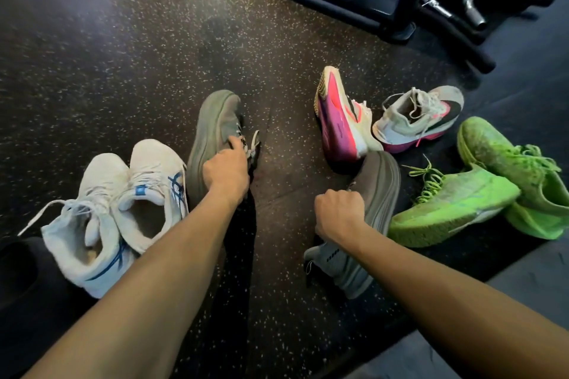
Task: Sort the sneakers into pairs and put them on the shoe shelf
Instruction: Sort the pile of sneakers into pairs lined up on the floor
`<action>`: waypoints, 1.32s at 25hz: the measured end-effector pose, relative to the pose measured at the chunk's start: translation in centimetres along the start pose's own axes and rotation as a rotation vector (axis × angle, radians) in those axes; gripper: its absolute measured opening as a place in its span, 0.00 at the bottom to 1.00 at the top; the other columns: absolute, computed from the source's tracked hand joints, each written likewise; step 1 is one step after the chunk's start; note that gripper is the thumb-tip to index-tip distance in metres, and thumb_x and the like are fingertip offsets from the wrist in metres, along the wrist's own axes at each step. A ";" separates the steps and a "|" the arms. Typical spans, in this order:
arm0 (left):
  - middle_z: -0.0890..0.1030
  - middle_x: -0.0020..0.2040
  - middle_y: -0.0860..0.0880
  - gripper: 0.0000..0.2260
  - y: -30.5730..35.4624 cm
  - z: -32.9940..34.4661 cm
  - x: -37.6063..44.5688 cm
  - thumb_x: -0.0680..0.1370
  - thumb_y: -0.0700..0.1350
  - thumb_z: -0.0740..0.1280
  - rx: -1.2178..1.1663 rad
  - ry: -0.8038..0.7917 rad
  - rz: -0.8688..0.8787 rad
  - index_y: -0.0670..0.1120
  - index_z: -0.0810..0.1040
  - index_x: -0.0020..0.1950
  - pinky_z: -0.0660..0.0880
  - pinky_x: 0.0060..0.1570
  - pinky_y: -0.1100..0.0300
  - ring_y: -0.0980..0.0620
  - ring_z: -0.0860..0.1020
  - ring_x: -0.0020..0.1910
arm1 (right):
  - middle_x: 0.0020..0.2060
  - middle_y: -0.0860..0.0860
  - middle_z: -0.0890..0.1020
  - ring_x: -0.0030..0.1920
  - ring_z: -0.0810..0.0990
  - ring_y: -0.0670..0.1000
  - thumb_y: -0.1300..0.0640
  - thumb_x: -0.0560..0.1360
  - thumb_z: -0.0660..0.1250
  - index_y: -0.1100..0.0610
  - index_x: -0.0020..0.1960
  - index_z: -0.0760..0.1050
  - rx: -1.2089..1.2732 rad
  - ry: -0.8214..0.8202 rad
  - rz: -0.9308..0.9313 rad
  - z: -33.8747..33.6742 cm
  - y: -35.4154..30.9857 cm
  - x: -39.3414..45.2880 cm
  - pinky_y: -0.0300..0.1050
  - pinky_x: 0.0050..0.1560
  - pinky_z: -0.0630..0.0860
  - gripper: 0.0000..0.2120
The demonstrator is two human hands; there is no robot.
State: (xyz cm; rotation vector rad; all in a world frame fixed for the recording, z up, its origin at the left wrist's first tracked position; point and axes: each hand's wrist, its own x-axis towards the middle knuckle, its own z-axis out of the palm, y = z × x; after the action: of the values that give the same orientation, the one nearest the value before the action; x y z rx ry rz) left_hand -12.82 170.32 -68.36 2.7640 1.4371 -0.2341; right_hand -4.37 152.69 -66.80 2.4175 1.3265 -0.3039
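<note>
My left hand (226, 172) grips a grey sneaker (209, 132) by its opening, the shoe tipped on its side on the speckled floor. A second grey sneaker (378, 191) is held at its collar by my right hand (338, 212), tilted with the sole facing right. Two white sneakers with blue stripes (135, 203) sit side by side at the left. A pink and white sneaker (338, 120) lies on its side beside its upright match (421, 120). Two neon green sneakers (480, 194) overlap at the right. No shoe shelf is in view.
Dark metal gym equipment frames (369, 6) stand at the back right. A lighter grey mat edge (523, 286) runs along the lower right. Dark speckled rubber floor (123, 55) stretches to the left and far side.
</note>
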 end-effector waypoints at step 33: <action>0.76 0.61 0.40 0.13 -6.5 -1.7 -9.2 0.78 0.37 0.59 -0.285 -0.070 -0.198 0.42 0.67 0.63 0.73 0.53 0.48 0.38 0.75 0.61 | 0.46 0.59 0.82 0.45 0.82 0.63 0.67 0.75 0.59 0.62 0.51 0.72 0.227 0.476 -0.145 -8.0 -3.5 -1.5 0.49 0.33 0.65 0.07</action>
State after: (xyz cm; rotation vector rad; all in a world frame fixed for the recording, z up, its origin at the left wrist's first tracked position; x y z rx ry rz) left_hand -23.10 166.69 -65.05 2.3705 1.5878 -0.1170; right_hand -8.04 156.60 -59.69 2.6958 1.7554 0.1027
